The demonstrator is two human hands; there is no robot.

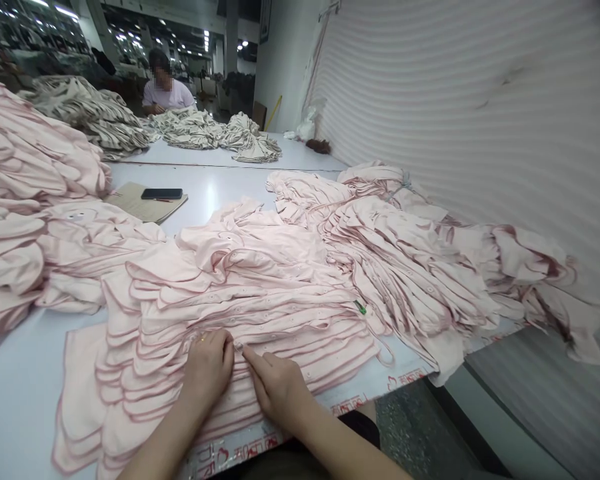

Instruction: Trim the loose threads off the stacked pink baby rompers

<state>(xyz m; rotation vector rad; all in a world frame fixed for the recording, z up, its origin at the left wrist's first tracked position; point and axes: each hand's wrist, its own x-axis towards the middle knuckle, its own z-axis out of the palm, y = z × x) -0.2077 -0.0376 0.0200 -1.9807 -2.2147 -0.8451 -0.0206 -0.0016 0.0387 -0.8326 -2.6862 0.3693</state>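
Note:
Overlapping pale pink garments [280, 267] with darker pink edging lie in a layered stack in front of me. Small round fasteners run along their front strips. My left hand [210, 363] is closed, its fingers curled on one garment's strip near the middle of the stack. Close beside it, my right hand [280, 387] pinches the same strip, with the index fingertip by a fastener. The cloth between the fingertips is partly hidden. A small green object [361, 307], perhaps a clip or thread snips, rests on the stack to the right.
More pink garments are heaped at left [30, 153] and bundled at right [395, 260]. A dark phone [162, 194] lies on a brown paper pad [130, 200]. Grey-green garments [195, 128] cover the far table, where another person [167, 93] sits. Quilted sheeting [455, 100] hangs at right.

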